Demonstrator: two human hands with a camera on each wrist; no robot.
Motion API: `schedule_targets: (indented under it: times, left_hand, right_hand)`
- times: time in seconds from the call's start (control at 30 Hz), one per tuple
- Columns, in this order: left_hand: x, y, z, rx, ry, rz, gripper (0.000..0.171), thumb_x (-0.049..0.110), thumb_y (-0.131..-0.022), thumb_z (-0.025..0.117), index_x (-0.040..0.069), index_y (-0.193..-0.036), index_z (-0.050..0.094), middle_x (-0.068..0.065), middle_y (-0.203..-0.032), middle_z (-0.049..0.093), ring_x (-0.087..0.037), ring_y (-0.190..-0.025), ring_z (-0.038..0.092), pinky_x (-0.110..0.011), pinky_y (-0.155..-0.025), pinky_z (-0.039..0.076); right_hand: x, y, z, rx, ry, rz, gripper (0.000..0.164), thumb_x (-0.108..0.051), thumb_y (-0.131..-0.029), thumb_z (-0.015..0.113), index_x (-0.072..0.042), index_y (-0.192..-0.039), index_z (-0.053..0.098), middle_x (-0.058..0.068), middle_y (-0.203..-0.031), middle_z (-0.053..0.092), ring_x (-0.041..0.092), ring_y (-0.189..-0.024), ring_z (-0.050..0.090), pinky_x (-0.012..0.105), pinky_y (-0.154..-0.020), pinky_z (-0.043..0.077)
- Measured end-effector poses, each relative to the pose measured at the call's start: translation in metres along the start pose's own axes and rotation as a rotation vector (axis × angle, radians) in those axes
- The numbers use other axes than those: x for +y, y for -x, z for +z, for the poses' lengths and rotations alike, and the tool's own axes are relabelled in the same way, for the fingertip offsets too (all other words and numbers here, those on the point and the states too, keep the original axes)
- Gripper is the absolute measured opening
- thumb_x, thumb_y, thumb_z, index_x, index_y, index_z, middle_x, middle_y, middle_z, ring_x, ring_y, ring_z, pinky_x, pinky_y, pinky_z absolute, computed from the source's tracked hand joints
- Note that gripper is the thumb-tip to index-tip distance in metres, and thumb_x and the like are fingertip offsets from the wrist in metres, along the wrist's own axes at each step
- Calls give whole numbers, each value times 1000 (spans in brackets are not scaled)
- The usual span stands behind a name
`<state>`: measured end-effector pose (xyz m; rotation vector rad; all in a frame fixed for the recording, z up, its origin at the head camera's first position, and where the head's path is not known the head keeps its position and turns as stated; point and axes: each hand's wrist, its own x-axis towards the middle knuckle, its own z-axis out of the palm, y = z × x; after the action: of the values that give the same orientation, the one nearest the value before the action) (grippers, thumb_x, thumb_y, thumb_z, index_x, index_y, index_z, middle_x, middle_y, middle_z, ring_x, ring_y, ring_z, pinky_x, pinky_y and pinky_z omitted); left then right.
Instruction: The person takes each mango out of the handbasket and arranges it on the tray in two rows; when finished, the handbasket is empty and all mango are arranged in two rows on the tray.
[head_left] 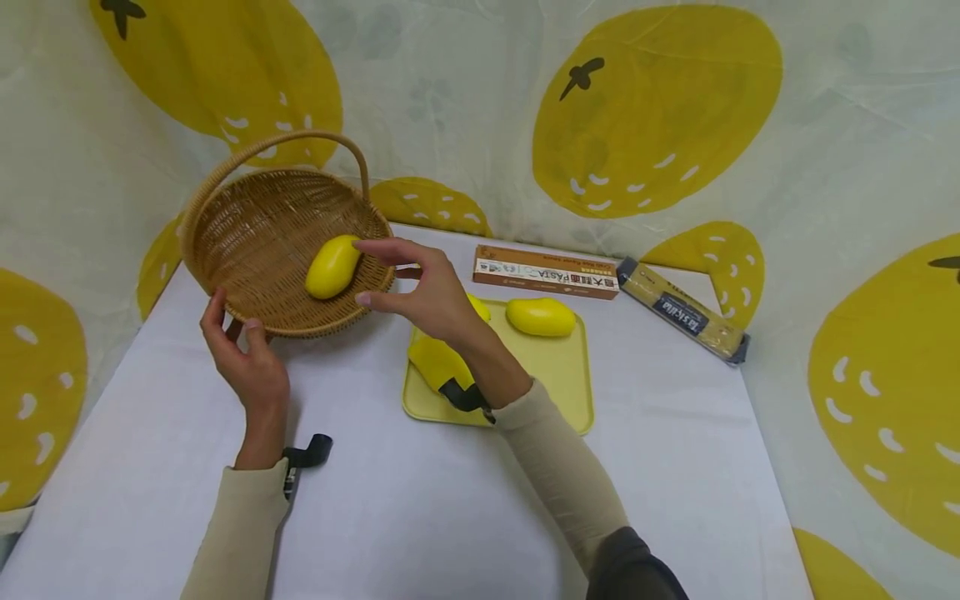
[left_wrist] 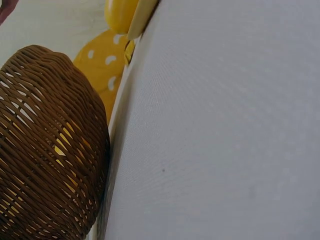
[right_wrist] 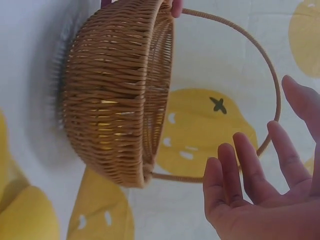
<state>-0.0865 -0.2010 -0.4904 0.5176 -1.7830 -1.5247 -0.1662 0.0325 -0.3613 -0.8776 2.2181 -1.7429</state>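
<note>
A wicker basket with an arched handle stands at the back left, and one yellow mango lies inside it. My left hand grips the basket's near-left rim; in the left wrist view only the woven side of the basket shows, without the hand. At the basket's right rim is my right hand, thumb and fingers spread apart, fingertips overlapping the mango's edge in the head view. The right wrist view shows that same hand holding nothing, its palm and fingers beside the handle.
Right of the basket, a pale yellow tray carries a yellow mango and more yellow fruit, partly hidden by my right forearm. Behind it lie a pasta box and a pasta packet. Lemon-print cloth hangs around the white table.
</note>
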Motion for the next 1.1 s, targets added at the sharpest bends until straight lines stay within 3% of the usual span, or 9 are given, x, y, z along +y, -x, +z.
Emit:
schedule_targets:
  times: [0.23, 0.43, 0.67, 0.83, 1.1]
  left_hand:
    - [11, 4, 0, -6, 13, -10, 52, 11, -106, 44, 16, -158, 42, -1, -166, 41, -32, -141, 50, -31, -106, 54]
    - [29, 9, 0, -21, 24, 10, 52, 9, -106, 43, 11, -158, 42, -8, -166, 40, -36, -141, 48, -34, -109, 51]
    - [34, 10, -1, -27, 17, 9, 52, 9, -107, 43, 11, -158, 41, -7, -166, 40, -34, -141, 49, -38, -108, 53]
    - [33, 9, -1, -20, 17, 13, 52, 8, -107, 43, 10, -158, 42, -8, -166, 41, -35, -141, 50, -35, -107, 53]
    - [31, 9, 1, -16, 7, 0, 51, 8, -107, 43, 11, -158, 42, -8, -166, 40, -36, -142, 49, -31, -108, 52]
  right_hand:
    - [-7, -26, 11, -62, 35, 11, 56, -17, -88, 87, -19, -142, 69, -5, -144, 69, 8, -125, 60, 33, -107, 49]
    - [0, -50, 16, -138, 141, 95, 60, -18, -89, 87, -24, -146, 66, -12, -147, 64, 8, -127, 57, 21, -107, 47]
    - [15, -77, 23, -202, 172, 193, 62, -20, -91, 85, -29, -148, 63, -8, -153, 61, 21, -141, 55, 33, -114, 48]
    - [23, -90, 40, -155, 181, 251, 61, -19, -89, 87, -27, -146, 65, -7, -152, 62, 19, -143, 55, 31, -116, 46]
    - [32, -99, 69, -27, 316, 374, 66, -19, -84, 91, -30, -144, 66, -12, -155, 59, 12, -147, 50, 28, -117, 44]
